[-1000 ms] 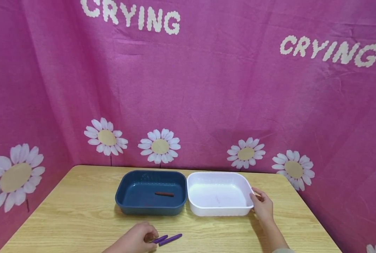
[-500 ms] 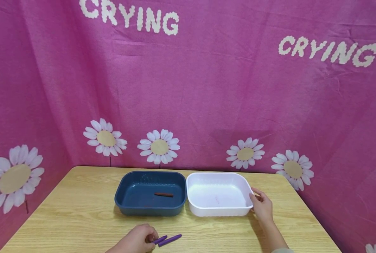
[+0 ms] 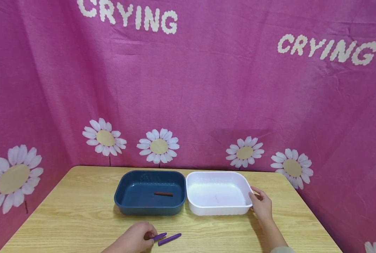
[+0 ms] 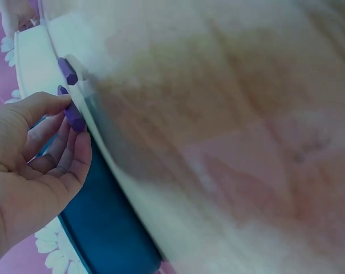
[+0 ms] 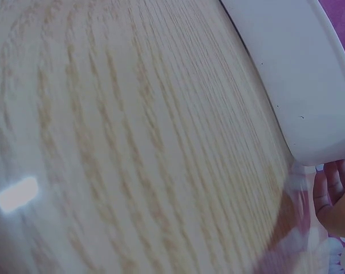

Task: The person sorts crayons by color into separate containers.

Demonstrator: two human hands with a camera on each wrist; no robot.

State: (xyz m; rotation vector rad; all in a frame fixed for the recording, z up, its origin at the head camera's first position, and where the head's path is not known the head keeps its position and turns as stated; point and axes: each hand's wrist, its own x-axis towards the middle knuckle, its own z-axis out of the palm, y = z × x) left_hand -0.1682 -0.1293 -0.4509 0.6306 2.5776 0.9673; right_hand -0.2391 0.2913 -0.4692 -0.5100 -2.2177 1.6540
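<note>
Near the front of the table my left hand (image 3: 136, 239) pinches a purple crayon (image 3: 159, 236) between thumb and fingers. In the left wrist view that crayon (image 4: 74, 117) sticks out past the fingertips. A second purple crayon (image 3: 170, 239) lies on the table just to its right. My right hand (image 3: 262, 205) grips the right side of a white tray (image 3: 221, 211), thumb at the rim. Only part of the right hand (image 5: 336, 200) shows in the right wrist view, at the tray's corner. Inside the dark blue tray (image 3: 150, 211) lies a brown crayon (image 3: 163, 194).
Both trays stand side by side towards the back of the wooden table (image 3: 74, 218), blue on the left and white on the right. A pink cloth (image 3: 200, 88) with daisies and white lettering hangs behind the table and at its sides.
The pinched purple crayon has risen slightly, and the gap between it and the other purple crayon looks wider. The right hand and both trays have stayed in place.
</note>
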